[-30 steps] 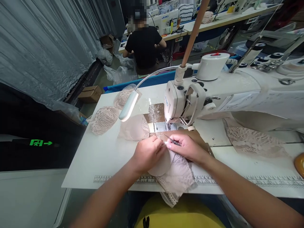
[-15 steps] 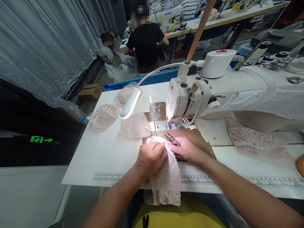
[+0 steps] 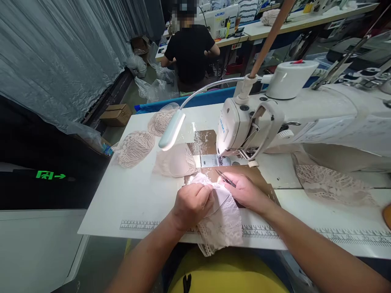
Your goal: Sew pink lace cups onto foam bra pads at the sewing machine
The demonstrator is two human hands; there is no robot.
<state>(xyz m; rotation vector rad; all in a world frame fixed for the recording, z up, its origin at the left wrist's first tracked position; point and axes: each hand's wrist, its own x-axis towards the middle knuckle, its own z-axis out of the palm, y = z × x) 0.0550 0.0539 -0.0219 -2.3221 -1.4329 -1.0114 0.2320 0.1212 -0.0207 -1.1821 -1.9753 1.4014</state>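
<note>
My left hand [image 3: 192, 203] is closed on a pale pink lace bra cup piece [image 3: 221, 221] lying on the white sewing table [image 3: 134, 203], just in front of the sewing machine [image 3: 275, 118]. My right hand [image 3: 244, 191] grips small thread snips [image 3: 225, 178], their tips pointing up and left toward the needle plate, and its fingers also touch the lace. The lace hangs a little over the table's front edge, across the printed ruler [image 3: 140, 225].
Finished lace cups [image 3: 136, 147] and another cup [image 3: 175, 160] lie left of the machine under the gooseneck lamp [image 3: 171, 130]. More lace [image 3: 330, 183] lies under the machine arm at the right. A person in black [image 3: 189, 49] sits at a far table. Boxes stand on the floor at the left.
The lace piece has been turned and shifted between my hands, now spread lower right. The snips' blades have closed. The view has drifted slightly to the left.
</note>
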